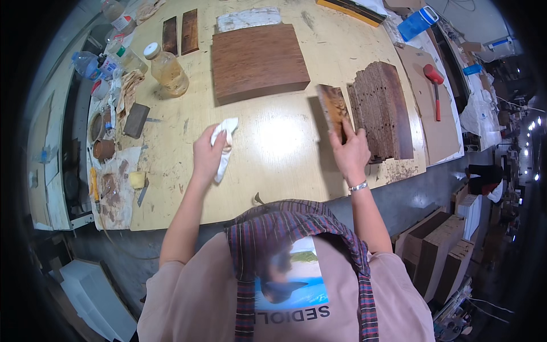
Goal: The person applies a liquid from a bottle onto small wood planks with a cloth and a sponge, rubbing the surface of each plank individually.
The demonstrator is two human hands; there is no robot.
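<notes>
My left hand (208,154) is closed round a folded white cloth (225,158) with a brownish stain, held over the pale tabletop. In my right hand (350,153) is a small wooden board (331,107) with dark, streaky grain, tilted up off the table and gripped near its lower end. Just right of that hand lies a row of dark wooden strips (373,111) placed side by side, their visible edges dotted with small holes. Beyond both hands sits a large reddish-brown wooden block (259,64).
On the left stand a white-capped jar of amber liquid (171,77), plastic bottles (88,65), a dark block (137,119) and a yellow sponge (137,180). Two thin dark boards (190,31) lie at the back. A red mallet (436,85) rests on cardboard (427,119) at right.
</notes>
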